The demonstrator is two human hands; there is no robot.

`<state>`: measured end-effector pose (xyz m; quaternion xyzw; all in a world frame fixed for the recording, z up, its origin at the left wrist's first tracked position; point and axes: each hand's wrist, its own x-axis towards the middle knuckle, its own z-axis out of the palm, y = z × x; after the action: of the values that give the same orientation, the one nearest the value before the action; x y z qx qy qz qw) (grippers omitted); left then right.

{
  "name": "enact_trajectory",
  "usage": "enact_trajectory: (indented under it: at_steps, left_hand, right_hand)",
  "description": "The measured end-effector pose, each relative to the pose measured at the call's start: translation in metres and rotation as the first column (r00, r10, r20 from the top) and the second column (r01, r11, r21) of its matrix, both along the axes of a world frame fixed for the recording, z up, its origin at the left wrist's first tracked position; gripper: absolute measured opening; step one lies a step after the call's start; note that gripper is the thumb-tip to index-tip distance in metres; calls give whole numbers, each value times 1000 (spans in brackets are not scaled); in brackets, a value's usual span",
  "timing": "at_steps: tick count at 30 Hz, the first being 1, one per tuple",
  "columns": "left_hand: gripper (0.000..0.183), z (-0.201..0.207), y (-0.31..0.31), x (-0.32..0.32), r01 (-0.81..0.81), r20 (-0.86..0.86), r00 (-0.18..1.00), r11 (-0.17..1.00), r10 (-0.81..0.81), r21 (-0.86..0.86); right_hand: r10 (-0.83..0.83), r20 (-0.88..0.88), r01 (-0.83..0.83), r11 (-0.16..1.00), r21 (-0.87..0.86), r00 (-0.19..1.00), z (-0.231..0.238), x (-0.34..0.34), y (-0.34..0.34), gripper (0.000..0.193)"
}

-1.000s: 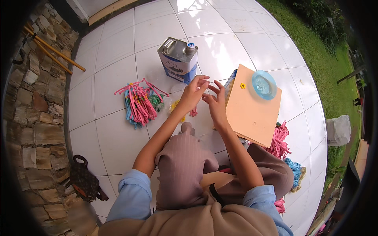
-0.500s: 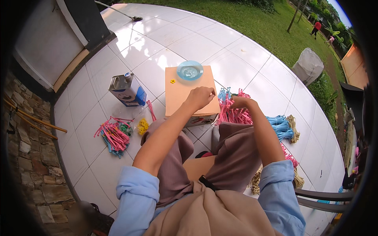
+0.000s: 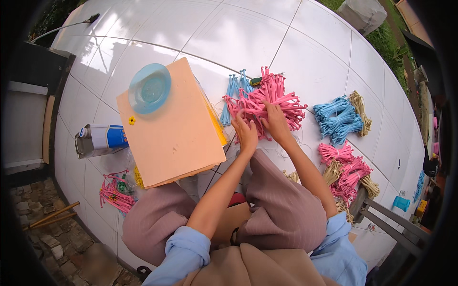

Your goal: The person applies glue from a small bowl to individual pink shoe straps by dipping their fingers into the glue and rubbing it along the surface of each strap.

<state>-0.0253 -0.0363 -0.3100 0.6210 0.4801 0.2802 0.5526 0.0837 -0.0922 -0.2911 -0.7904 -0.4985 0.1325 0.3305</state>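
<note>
Many pink cords (image 3: 285, 101) beneath the fingers (image 3: 272, 110).

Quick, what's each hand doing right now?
Left hand: at the pink strands; whether it grips any can't be told.
Right hand: at the same strands; grip can't be told.

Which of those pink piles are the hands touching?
The big pink pile right of the peach board: left hand and right hand meet it. The other pink piles lie untouched.

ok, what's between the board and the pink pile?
Head view: a strip of white tile, then blue strands at the left of the pink pile.
</note>
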Motion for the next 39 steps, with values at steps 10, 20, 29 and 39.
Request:
enact_trajectory:
  at_steps: [10, 20, 29, 39]
  left_hand:
    - [27, -3, 32, 29, 84, -257, 966, 960, -13, 265]
    - [22, 73, 38, 68, -13, 252, 966, 955, -65, 297]
    - [23, 148, 24, 66, 101, 461, 868, 974, -185, 201]
    - [34, 256, 95, 43, 660, 294, 680, 735, -671, 151]
  right_hand:
    - [-298, -122, 322, 891, 319, 947, 12, 4, 15, 43]
    - [-288, -199, 327, 922, 207, 937, 77, 13, -4, 60]
    - [-235, -377, 390, 822, 415, 896, 127, 18, 4, 59]
    - [-221, -251, 314, 842, 439, 943, 228, 53, 24, 44]
